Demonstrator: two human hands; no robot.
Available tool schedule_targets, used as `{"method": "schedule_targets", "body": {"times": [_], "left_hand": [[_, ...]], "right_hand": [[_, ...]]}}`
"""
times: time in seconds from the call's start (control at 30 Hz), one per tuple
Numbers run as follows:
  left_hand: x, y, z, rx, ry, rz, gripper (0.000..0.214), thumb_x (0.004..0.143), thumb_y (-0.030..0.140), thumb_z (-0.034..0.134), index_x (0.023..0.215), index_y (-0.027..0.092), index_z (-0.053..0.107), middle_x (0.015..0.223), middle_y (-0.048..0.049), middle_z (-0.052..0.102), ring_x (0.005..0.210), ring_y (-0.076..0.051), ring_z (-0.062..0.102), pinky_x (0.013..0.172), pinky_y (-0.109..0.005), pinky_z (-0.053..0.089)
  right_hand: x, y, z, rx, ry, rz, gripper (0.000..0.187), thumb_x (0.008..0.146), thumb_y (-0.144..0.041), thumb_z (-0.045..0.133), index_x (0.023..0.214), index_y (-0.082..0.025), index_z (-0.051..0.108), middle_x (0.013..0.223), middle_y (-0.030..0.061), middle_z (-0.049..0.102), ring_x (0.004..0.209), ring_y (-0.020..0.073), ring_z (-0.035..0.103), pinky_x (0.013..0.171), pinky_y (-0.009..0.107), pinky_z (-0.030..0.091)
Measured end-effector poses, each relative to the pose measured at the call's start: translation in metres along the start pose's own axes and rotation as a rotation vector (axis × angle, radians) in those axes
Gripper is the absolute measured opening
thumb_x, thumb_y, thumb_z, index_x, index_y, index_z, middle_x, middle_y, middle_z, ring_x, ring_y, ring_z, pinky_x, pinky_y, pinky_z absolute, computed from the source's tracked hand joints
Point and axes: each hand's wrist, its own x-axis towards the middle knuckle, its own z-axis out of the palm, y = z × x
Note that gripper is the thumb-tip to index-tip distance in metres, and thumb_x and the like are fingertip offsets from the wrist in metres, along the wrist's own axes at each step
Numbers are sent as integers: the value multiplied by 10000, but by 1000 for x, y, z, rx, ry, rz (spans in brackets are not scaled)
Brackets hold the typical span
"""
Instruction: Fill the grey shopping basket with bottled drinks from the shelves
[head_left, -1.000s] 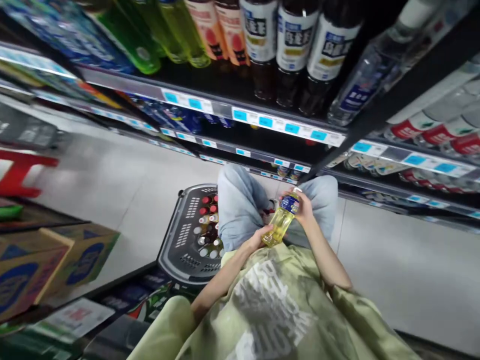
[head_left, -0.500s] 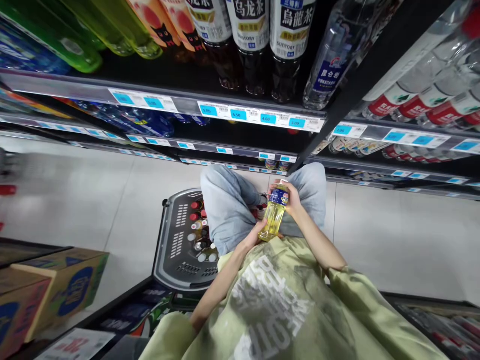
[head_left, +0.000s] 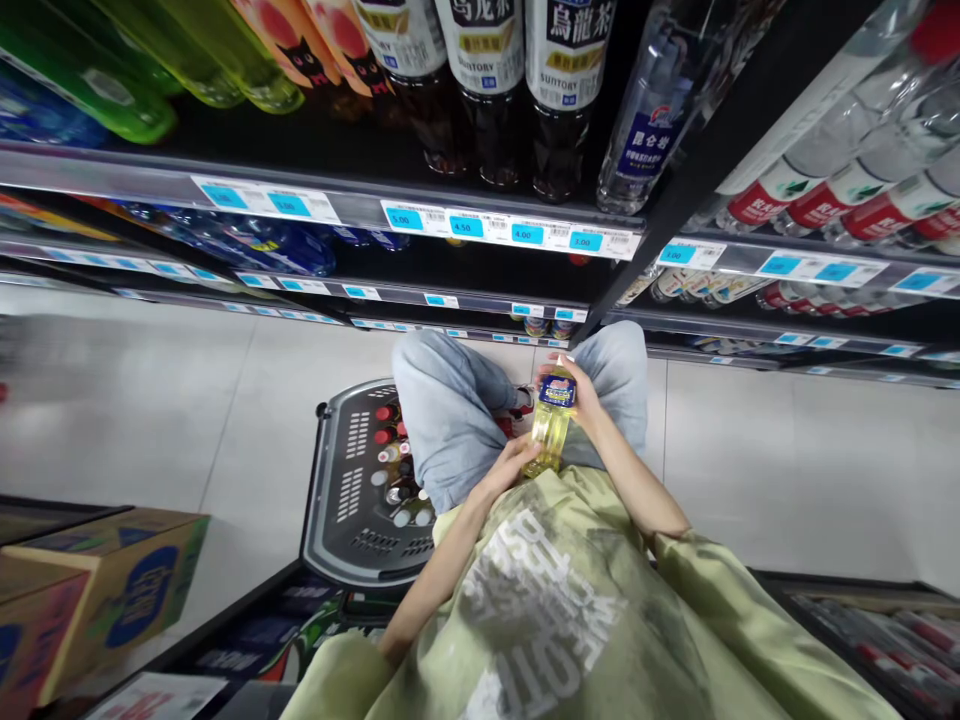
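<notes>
Yellow drink bottle [head_left: 550,428] sits upright over your lap, right hand [head_left: 583,398] clamped at its blue label, left hand [head_left: 508,470] cupping its base; the basket [head_left: 339,520] stands beside your knee. You're mid-handling: any move wants both grips firm.

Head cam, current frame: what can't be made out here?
Head view only.
yellow bottle: label print too small; ends covered by right hand and left hand.
basket: right side behind the leg.
cardboard box: cut by left edge.
lower shelf tags: too small to read.
</notes>
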Motion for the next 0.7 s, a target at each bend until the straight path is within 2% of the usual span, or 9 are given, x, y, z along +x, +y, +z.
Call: {"method": "schedule_targets", "body": {"times": [0.1, 0.3, 0.53, 0.7], "left_hand": [[-4, 0, -1, -26, -98, -36, 720, 753, 631, 925, 1233, 113, 786, 1194, -200, 810, 1069, -362, 797, 1027, -471, 586], [-5, 1, 3, -67, -99, -66, 678, 746, 504, 962, 1293, 144, 790, 1307, -185, 784, 1256, -377, 737, 1200, -501, 477], [-5, 7, 9, -100, -75, -73, 684, 739, 489, 961, 1312, 162, 780, 1277, -173, 796, 1260, -377, 733, 1205, -530, 474], [-6, 8, 11, -94, -70, -75, 725, 721, 513, 952, 1328, 165, 764, 1248, -161, 802, 1221, -372, 744, 1149, -517, 512]], "right_hand": [[-4, -3, 0, 4, -71, 51, 290, 895, -451, 781, 1019, -229, 641, 789, 10, 801, 658, 221, 771, 654, 341, 658], [-3, -3, -2, -74, -169, 41, 269, 890, -450, 755, 977, -234, 621, 654, -29, 731, 588, 211, 730, 564, 292, 598], [-5, -6, 4, -72, -163, 43, 276, 927, -471, 738, 928, -259, 561, 597, -47, 660, 684, 233, 766, 582, 288, 599], [-7, -6, 7, -114, -146, 20, 321, 887, -516, 770, 902, -258, 581, 597, -46, 649, 726, 246, 780, 613, 307, 616]]}}
